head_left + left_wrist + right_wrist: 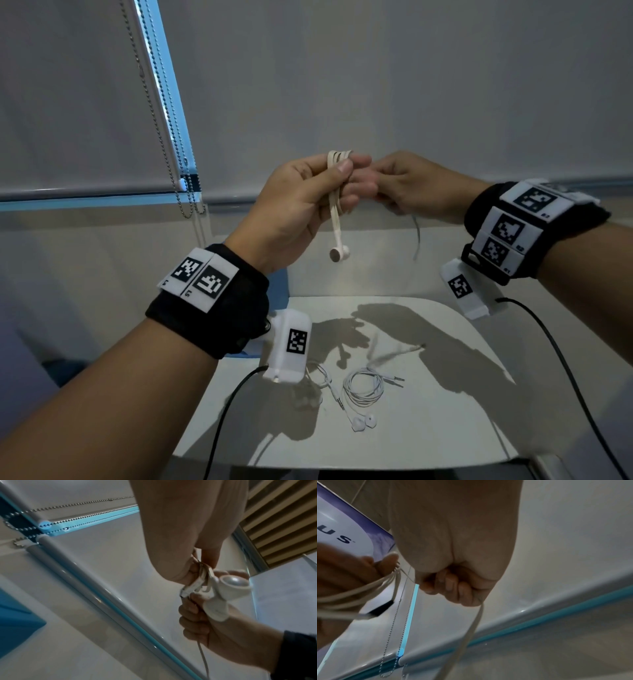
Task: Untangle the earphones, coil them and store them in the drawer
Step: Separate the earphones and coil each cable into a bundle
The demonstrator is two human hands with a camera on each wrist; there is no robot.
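Head: L hand (298, 202) + R hand (416, 186) raised, gripping earphones (337, 205)

A pale table (445, 342) carries a coiled white earphone set (363, 390) beside a looser white one (323, 378).

Below my raised hands the white surface (428, 329) lies open at centre and right. Two white earphone sets (363, 390) clutter its lower middle, and bead chains (178, 171) hang at upper left.
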